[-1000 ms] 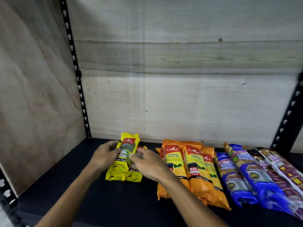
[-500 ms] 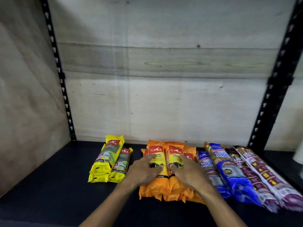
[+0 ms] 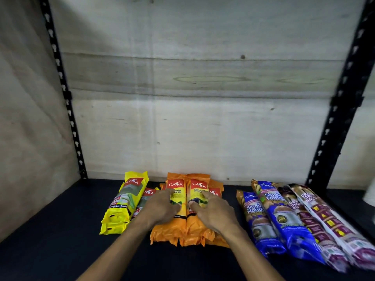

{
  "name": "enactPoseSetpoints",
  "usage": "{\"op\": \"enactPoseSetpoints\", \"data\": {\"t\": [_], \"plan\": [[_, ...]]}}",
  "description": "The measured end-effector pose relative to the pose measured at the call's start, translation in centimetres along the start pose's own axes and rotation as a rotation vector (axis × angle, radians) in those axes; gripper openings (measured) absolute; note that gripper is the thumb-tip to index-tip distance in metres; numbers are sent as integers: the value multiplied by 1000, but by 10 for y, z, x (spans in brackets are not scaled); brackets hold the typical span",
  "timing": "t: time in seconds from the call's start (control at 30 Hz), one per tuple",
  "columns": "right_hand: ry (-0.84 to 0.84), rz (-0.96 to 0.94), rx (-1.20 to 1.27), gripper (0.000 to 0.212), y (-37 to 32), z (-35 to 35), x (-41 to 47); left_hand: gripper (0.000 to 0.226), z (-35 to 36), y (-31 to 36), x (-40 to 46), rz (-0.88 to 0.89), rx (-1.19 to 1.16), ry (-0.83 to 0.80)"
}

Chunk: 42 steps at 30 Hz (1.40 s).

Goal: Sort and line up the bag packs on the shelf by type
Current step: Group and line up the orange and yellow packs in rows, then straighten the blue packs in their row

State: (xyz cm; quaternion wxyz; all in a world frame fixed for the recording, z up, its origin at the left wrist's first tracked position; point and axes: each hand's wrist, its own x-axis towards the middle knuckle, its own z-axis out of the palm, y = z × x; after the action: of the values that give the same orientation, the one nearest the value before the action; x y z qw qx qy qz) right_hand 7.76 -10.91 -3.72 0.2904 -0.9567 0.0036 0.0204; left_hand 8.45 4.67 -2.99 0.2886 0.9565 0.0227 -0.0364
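Both hands lie flat, fingers spread, on the orange packs: left hand at 9 o'clock, right hand at 3 o'clock. Yellow packs lie at 9 o'clock of the left hand, blue packs at 3 o'clock of the right.

Both hands palms down, fingers spread, side by side.

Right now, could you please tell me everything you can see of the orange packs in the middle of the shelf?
The orange packs are long, glossy plastic sleeves with crinkled ends, each bearing a red CASA label above a yellow panel. They lie flat on the dark shelf, side by side and stacked, lengthwise toward the back wall. The left hand and right hand rest palm-down on the top two. The yellow packs sit close on their left; a gap separates them from the blue packs on the right.
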Motion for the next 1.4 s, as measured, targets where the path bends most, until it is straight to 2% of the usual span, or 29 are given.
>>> {"op": "enactPoseSetpoints", "data": {"t": [0.1, 0.17, 0.23, 0.3, 0.37, 0.47, 0.57, 0.67, 0.8, 0.87, 1.1, 1.23, 1.33, 1.4], "plan": [[9, 8, 44, 64, 6, -18, -3, 60, 5, 10, -8, 81, 116, 194], [164, 4, 16, 58, 22, -42, -5, 55, 13, 26, -16, 172, 80, 289], [327, 40, -42, 56, 46, -69, -4, 50, 24, 45, -21, 264, 1, 244], [373, 131, -58, 57, 74, -94, -5, 46, 39, 69, -25, 314, -94, 111], [298, 227, -55, 59, 101, -110, -7, 46, 56, 92, -28, 307, -161, -33], [135, 273, 29, 46, 125, -115, -13, 49, 80, 118, -29, 286, -169, -178], [74, 264, 78, 49, 139, -110, -14, 56, 96, 131, -27, 265, -155, -225], [82, 247, 58, 52, 140, -109, -14, 51, 104, 138, -24, 216, -166, -254], [82, 241, 152, 71, 134, -107, -11, 23, 104, 139, -18, 159, -235, -268], [90, 216, 136, 73, 128, -103, -8, 14, 100, 139, -13, 151, -206, -263], [123, 158, 99, 60, 114, -88, 12, 34, 85, 134, 1, 141, -91, -225], [148, 181, 62, 58, 113, -79, 20, 34, 84, 130, 4, 152, -52, -164], [211, 177, 40, 64, 120, -77, 26, 46, 85, 129, -4, 203, -62, -144], [232, 156, 17, 63, 123, -75, 26, 42, 85, 127, -9, 237, -51, -151]]}}
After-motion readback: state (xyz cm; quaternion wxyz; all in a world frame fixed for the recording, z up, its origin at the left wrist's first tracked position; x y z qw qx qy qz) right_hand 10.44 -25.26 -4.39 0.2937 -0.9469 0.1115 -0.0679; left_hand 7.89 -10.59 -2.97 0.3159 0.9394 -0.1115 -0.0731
